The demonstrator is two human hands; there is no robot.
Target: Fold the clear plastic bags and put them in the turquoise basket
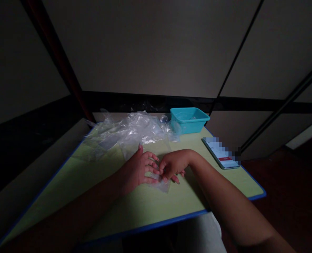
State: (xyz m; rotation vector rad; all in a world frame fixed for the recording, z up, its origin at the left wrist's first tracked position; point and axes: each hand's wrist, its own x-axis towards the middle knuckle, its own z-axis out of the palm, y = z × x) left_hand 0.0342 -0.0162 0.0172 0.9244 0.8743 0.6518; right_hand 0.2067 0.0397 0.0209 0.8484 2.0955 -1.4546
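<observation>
With my left hand (141,168) spread-fingered, right hand (175,163) curled, grip unclear, I judge the thin plastic (163,186) at six o'clock needs gentle steadying.

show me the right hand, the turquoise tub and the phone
Right hand (176,162): head view, back of the hand
Turquoise tub (191,127): head view, front wall
Phone (220,152): head view, screen

On the table (134,214), a plastic pile (142,124) lies left of 1 tub (191,127), 1 phone (220,153) right and before it.
</observation>
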